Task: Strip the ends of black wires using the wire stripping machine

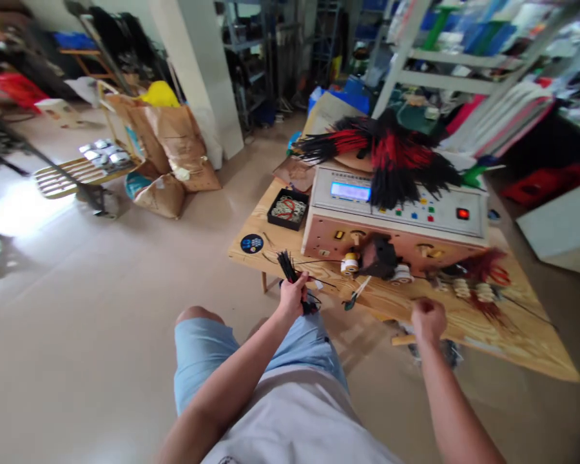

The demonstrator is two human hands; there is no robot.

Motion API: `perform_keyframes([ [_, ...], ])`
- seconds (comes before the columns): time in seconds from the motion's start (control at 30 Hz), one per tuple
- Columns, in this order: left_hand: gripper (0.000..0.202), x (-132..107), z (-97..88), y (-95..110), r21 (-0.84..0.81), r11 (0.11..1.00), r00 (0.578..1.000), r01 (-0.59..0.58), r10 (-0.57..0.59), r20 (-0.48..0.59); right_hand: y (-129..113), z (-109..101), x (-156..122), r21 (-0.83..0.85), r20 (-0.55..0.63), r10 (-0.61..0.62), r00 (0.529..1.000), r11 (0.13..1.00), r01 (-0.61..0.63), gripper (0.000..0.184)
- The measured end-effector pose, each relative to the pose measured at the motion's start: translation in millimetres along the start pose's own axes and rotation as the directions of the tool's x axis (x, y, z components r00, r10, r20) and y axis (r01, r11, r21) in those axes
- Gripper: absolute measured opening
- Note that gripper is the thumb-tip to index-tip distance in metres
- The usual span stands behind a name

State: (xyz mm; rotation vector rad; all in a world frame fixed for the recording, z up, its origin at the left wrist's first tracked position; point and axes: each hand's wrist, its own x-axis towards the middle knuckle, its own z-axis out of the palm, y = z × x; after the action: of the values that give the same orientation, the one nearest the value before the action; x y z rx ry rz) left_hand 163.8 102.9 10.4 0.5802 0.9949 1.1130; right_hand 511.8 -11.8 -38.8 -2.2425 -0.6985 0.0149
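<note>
My hands at the front edge of a wooden surface [512, 341] carrying a beige machine [401, 216].
My left hand [294, 298] is clamped round the lower end of a bundle of black wires [287, 264] at the near-left edge; gripping low likely keeps the strands together. The bundle stands nearly upright, free ends fanning up-left. My right hand [428, 319] is curled closed; whether it grips anything, I cannot tell.

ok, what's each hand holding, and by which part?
Left hand grips a bundle of black wires partway along its length. Right hand is curled at the table edge; hold cannot be told.
</note>
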Motion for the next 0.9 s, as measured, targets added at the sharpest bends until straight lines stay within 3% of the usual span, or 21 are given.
perform_keyframes([
  [0.03, 0.044, -3.6, -0.3, 0.3, -0.003, 1.000, 1.000, 0.004, -0.004, 0.002, -11.1, 3.6, -23.4, 0.087, 0.051, -0.006, 0.999, 0.996, 0.001, 0.036],
  [0.07, 0.044, -7.3, -0.7, 0.0, -0.009, 1.000, 1.000, 0.007, -0.007, 0.004, -23.7, 8.0, -50.8, 0.210, 0.184, -0.039, 0.982, 0.978, 0.000, 0.037],
  [0.13, 0.043, -14.7, -2.6, -2.2, -0.022, 1.000, 1.000, -0.002, 0.002, 0.008, -50.1, 17.3, -108.8, 0.427, 0.490, -0.110, 0.865, 0.895, -0.128, 0.044],
  [0.17, 0.043, -18.5, -4.1, -3.9, -0.022, 1.000, 1.000, -0.009, 0.009, 0.019, -62.9, 22.0, -134.7, 0.501, 0.577, -0.161, 0.801, 0.844, -0.192, 0.051],
  [0.27, 0.041, -28.8, -10.9, -9.3, -0.006, 1.000, 0.998, -0.020, 0.021, 0.055, -96.2, 39.9, -181.5, 0.617, 0.672, -0.237, 0.702, 0.703, -0.354, 0.064],
  [0.37, 0.041, -34.9, -20.4, -9.8, -0.024, 0.999, 0.999, -0.030, 0.031, 0.020, -121.9, 67.6, -180.2, 0.610, 0.742, -0.193, 0.642, 0.591, -0.527, 0.059],
  [0.5, 0.038, -34.1, -34.0, -0.4, -0.025, 0.996, 0.995, -0.089, 0.088, -0.055, -153.6, 108.7, -149.4, 0.548, 0.817, -0.142, 0.559, 0.494, -0.675, 0.056],
  [0.67, 0.032, -33.5, -56.3, 9.4, 0.034, 0.992, 0.962, -0.121, 0.126, -0.241, -197.8, 144.7, -129.0, 0.625, 0.780, -0.263, 0.567, 0.360, -0.693, 0.049],
  [0.77, 0.044, -40.1, -73.7, 9.1, 0.099, 0.979, 0.915, -0.179, 0.203, -0.349, -209.5, 158.3, -127.3, 0.640, 0.764, -0.249, 0.595, 0.404, -0.654, 0.044],
  [0.9, 0.059, -52.8, -95.6, 6.5, 0.192, 0.957, 0.899, -0.218, 0.273, -0.341, -200.5, 169.8, -142.3, 0.615, 0.769, -0.275, 0.577, 0.568, -0.547, 0.043],
])
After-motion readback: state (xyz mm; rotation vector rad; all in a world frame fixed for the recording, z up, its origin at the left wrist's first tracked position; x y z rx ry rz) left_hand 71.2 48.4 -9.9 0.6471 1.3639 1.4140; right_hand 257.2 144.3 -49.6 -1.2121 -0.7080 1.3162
